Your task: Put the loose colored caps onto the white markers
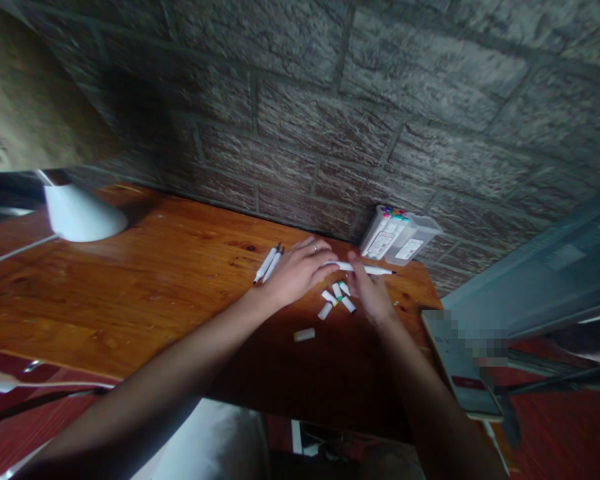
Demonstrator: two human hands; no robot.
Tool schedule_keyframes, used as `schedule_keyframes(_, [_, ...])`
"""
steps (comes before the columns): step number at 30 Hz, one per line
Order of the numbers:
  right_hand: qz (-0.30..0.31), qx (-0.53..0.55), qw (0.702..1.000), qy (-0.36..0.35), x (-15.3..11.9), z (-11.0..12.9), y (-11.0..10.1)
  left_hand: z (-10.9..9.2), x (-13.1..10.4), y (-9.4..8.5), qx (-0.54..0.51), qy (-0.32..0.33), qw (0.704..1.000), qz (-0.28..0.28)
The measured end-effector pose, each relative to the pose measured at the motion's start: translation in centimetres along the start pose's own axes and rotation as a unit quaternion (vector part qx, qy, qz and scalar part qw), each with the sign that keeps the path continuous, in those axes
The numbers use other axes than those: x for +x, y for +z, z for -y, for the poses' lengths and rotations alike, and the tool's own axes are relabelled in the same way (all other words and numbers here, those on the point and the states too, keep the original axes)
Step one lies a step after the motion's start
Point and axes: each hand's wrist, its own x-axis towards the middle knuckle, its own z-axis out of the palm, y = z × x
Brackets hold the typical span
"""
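Note:
A long white marker (375, 269) lies crosswise between my two hands, its dark tip pointing right. My left hand (305, 267), with a ring on one finger, is closed on the marker's left end. My right hand (370, 287) is closed round its middle, thumb on top. Just below the hands sit several loose caps (339, 292), white with green, yellow or dark ends. One more cap (305, 335) lies nearer to me. Beside my left wrist rest white markers (266, 264), partly hidden by the hand.
Two clear plastic cases (397, 240), one with colourful markers, stand at the wooden table's (180, 267) back right by the brick wall. A lamp (80, 213) stands at the left. A tablet-like device (460, 363) lies at the right edge.

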Motion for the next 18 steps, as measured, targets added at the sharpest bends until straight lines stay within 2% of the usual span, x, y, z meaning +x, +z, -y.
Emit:
schedule_keyframes(3, [0.043,-0.008,0.999,0.007,0.3,-0.2,-0.3,0.4,-0.1,0.0,-0.028,-0.009,0.998,0.054])
schedule_keyframes(5, [0.073,-0.012,0.997,-0.008,0.5,-0.3,-0.7,0.8,-0.1,0.0,-0.032,-0.018,0.997,0.062])
schedule_keyframes(8, [0.158,-0.073,0.982,-0.078,0.7,-0.2,-1.7,1.6,0.0,-0.3,-0.046,-0.07,0.996,0.017])
schedule_keyframes(10, [0.231,-0.149,0.954,-0.12,0.7,0.0,-2.4,2.2,0.2,-0.5,-0.087,-0.133,0.987,-0.034])
schedule_keyframes(12, [0.297,-0.217,0.92,-0.136,0.6,0.0,-3.0,2.6,0.3,-0.6,-0.162,-0.192,0.965,-0.082])
schedule_keyframes(14, [0.353,-0.255,0.889,-0.141,0.6,-0.1,-3.3,2.9,0.4,-0.4,-0.265,-0.235,0.929,-0.108])
schedule_keyframes(16, [0.391,-0.27,0.867,-0.149,0.5,-0.3,-3.2,3.1,0.4,0.0,-0.365,-0.264,0.886,-0.108])
schedule_keyframes(18, [0.407,-0.284,0.853,-0.161,0.5,-0.4,-2.9,3.0,0.4,0.3,-0.423,-0.278,0.857,-0.096])
